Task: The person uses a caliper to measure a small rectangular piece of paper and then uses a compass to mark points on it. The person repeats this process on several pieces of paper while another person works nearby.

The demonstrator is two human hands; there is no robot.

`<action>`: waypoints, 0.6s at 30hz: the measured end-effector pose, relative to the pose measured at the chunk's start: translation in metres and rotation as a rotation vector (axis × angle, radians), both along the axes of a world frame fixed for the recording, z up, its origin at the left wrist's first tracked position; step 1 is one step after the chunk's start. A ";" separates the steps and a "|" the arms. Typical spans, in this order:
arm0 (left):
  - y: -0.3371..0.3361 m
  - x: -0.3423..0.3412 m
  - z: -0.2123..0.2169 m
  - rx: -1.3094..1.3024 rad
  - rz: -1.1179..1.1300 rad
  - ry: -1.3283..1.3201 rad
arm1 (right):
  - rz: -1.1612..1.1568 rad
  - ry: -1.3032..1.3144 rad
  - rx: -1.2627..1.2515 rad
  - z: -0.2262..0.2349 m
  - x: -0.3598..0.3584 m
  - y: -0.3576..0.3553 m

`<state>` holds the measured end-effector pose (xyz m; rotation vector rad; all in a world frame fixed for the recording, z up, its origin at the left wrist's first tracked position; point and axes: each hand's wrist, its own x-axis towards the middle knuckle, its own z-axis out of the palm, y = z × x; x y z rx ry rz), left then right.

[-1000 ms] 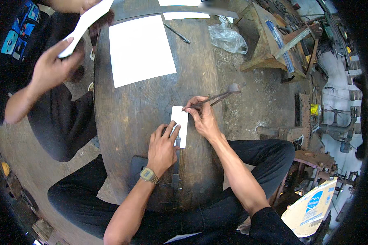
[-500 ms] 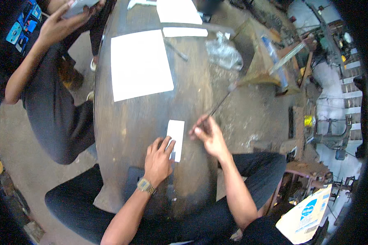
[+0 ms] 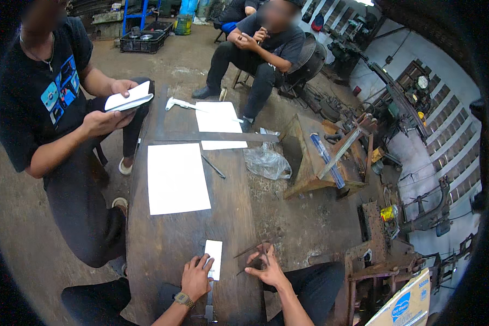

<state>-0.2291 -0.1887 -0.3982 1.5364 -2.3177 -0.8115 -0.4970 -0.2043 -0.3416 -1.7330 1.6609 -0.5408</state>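
Observation:
My left hand [image 3: 196, 277] lies on the dark wooden table [image 3: 231, 212] with its fingers spread. Its fingertips touch the lower left of a small white paper strip [image 3: 214, 254]. Partly under that hand, a narrow metal piece [image 3: 209, 311] runs toward the near edge. To the right of the strip, my right hand [image 3: 268, 268] is closed around a slim dark tool [image 3: 246, 251]. Two thin legs of this tool point left, like a pair of dividers; its grip end is hidden by the fingers. The tool is apart from the paper.
Farther up the table lie a large white sheet [image 3: 177, 185], a dark pen [image 3: 214, 167], a flat metal bar [image 3: 223, 137], a caliper [image 3: 180, 103] and a plastic bag [image 3: 268, 162]. A tapered stand [image 3: 301, 163] is at the right. One person [image 3: 65, 125] holds a booklet; another [image 3: 266, 49] sits beyond.
My view has tilted up, showing both people and more of the workshop. The tool in my right hand pointed up and right; now its legs point left. My left hand stays on the strip.

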 end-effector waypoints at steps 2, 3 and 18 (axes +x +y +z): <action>0.000 0.000 0.000 -0.011 -0.001 -0.013 | -0.044 -0.152 0.161 -0.001 -0.004 0.003; 0.001 0.000 0.000 -0.020 0.000 -0.009 | -0.024 -0.216 0.177 0.000 -0.005 0.004; -0.001 -0.002 -0.004 -0.035 0.006 -0.028 | -0.361 -1.376 0.561 0.013 0.004 0.024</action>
